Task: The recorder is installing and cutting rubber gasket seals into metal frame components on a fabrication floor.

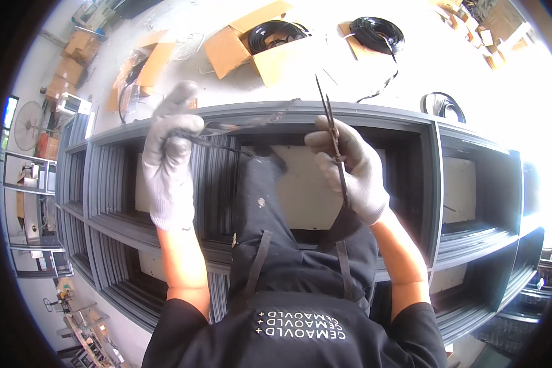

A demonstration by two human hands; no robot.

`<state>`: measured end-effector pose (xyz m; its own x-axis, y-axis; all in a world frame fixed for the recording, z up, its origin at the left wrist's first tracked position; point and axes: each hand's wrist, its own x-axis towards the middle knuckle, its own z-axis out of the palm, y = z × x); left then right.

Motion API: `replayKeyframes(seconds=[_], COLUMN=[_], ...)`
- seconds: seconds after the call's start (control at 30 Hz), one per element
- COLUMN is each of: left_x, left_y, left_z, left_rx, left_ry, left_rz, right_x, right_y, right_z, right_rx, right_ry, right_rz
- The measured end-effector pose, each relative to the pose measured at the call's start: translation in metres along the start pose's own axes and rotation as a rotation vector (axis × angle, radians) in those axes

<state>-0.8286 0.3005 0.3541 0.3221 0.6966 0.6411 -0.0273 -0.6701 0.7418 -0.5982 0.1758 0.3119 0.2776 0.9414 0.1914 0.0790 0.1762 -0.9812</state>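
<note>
My left hand (173, 138), in a pale grey work glove, is closed on a thin black strip (218, 145), with the forefinger raised and blurred. The strip runs rightward from the fingers, and a smeared length of it (257, 121) reaches toward the far rail. To the right, my gloved right hand (352, 159) grips a pair of dark scissors (332, 126). Their narrow blades point up and away, slightly apart, and do not touch the strip. Both hands are above a stack of dark grey rectangular frames (374, 112), and my legs stand inside one opening.
Beyond the frames lie an open carton (227, 52) with a black coil (276, 35), another black coil (377, 35) and a smaller coil (444, 107). A torn carton (156, 64) is at far left. A fan (29, 126) stands at the left edge.
</note>
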Motion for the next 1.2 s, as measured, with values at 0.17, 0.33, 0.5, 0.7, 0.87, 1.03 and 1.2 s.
replayKeyframes(seconds=[0.17,0.33,0.5,0.7,0.87,1.03,1.2], left_x=[0.025,0.076,0.151,0.146,0.034,-0.120,-0.247], left_y=[0.037,0.072,0.054,-0.076,-0.136,-0.126,-0.104], left_z=[0.035,0.055,-0.055,-0.443,-0.465,-0.564,-0.545], left_rx=[-0.534,-0.787,-1.384,-0.757,0.027,1.039,1.678], left_ry=[-0.001,0.026,0.095,0.113,0.923,0.620,-0.054], left_rz=[-0.110,-0.079,-0.357,-0.497,-0.790,-1.136,-1.598], right_x=[0.043,0.068,0.036,0.026,0.017,0.019,0.025], right_y=[-0.016,-0.048,-0.025,-0.003,-0.031,-0.033,-0.018], right_z=[0.025,0.054,0.045,-0.058,-0.109,-0.108,-0.069], right_rx=[-0.009,0.396,-0.131,-0.066,-0.011,0.082,0.148], right_ry=[-0.033,-0.237,-0.369,-0.392,-0.329,-0.405,-0.420], right_rz=[-0.278,-0.242,-0.155,0.209,0.405,0.384,0.464])
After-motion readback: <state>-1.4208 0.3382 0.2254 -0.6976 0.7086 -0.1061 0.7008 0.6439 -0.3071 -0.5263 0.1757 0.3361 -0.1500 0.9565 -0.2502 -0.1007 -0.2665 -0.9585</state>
